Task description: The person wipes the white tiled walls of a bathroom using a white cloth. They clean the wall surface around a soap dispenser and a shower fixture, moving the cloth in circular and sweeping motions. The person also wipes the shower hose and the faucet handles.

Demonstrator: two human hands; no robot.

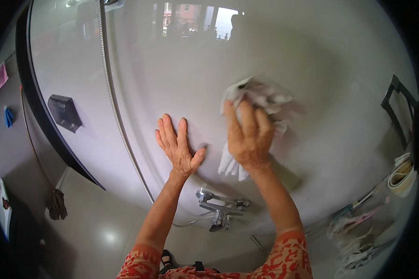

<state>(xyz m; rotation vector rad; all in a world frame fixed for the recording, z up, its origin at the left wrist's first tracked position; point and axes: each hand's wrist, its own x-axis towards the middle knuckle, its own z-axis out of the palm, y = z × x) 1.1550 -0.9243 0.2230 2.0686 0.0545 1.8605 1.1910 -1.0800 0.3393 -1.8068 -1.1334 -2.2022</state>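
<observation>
My right hand [248, 137] grips a crumpled white cloth [258, 97] and presses it against the glossy tiled wall [181, 69]. Part of the cloth hangs below my palm. My left hand [177, 148] lies flat on the same wall with its fingers spread, a short way left of the cloth. Both forearms reach up from the lower edge, in red patterned sleeves.
A chrome tap [219, 210] sits on the wall below my hands. A metal shower hose [114, 102] runs down the wall to the left. A dark wall holder [64, 111] and a mop [56, 204] are at left; a rack with bottles and brushes [363, 232] is at right.
</observation>
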